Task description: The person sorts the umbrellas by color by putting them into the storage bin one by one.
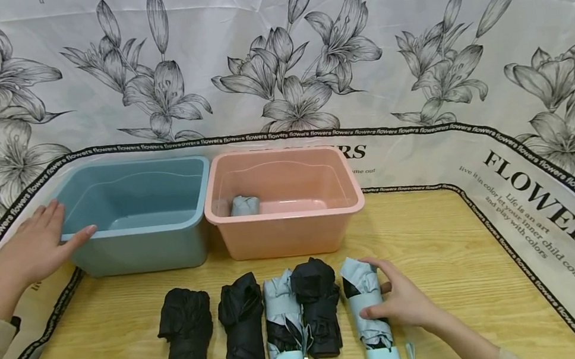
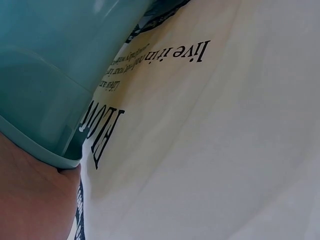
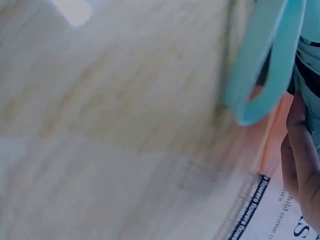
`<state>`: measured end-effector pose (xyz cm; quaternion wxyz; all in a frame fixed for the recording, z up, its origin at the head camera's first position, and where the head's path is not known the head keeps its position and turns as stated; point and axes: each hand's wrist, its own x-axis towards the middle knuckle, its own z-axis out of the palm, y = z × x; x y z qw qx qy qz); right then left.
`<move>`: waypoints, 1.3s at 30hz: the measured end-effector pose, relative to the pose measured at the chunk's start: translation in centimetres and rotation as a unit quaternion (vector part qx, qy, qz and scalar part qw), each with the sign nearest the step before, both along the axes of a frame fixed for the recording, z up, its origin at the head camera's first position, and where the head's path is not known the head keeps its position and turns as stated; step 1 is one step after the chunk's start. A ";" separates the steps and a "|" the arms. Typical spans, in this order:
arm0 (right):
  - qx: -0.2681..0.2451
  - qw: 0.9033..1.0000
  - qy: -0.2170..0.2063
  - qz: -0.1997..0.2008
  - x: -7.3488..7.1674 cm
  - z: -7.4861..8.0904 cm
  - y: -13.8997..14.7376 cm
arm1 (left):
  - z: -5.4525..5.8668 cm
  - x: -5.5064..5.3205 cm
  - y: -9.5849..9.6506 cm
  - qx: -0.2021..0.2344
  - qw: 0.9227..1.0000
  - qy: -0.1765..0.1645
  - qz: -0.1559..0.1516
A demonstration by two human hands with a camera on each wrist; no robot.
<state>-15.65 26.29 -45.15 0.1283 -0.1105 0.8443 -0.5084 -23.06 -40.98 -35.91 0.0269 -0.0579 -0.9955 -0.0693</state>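
My left hand (image 1: 37, 243) rests on the left rim of a blue bin (image 1: 140, 248), fingers straight and thumb along the front corner. The left wrist view shows part of that hand (image 2: 37, 195) against the rim. With my right hand (image 1: 404, 297) I grip a light blue folded umbrella (image 1: 365, 298) at the right end of a row on the table. Its wrist strap (image 3: 255, 95) hangs close to the right wrist camera. Left of it lie a black folded umbrella (image 1: 320, 307), another light blue one (image 1: 281, 306) and two more black umbrellas (image 1: 243, 334).
A pink bin (image 1: 289, 236) stands right beside the blue one, with a light blue bundle (image 1: 244, 205) inside at the left. The wooden table (image 1: 434, 233) is bordered by a flower-printed cloth (image 1: 272, 55) at the back and sides.
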 end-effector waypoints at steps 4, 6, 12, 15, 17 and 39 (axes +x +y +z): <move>0.001 0.999 -0.002 -0.035 0.1 1.0 0.3 | 0.0 0.0 -0.1 0.000 1.000 -0.002 0.000; -0.006 0.999 0.001 -0.043 0.2 1.9 0.4 | -0.1 0.0 -0.1 0.000 1.000 -0.002 0.000; -0.066 0.996 0.030 -0.047 -0.1 5.1 0.3 | -0.1 -0.1 -0.2 0.001 1.000 -0.005 -0.001; -0.103 0.992 0.058 -0.052 -0.5 6.9 -0.1 | 0.0 -0.2 -0.2 -0.001 1.000 -0.007 -0.001; -0.129 0.986 0.088 -0.062 -1.0 8.2 -0.5 | 0.0 -0.2 -0.2 0.000 1.000 -0.007 -0.001; -0.162 0.972 0.161 -0.057 -15.1 17.8 -10.5 | 0.4 -0.2 -0.4 -0.002 1.000 -0.019 -0.022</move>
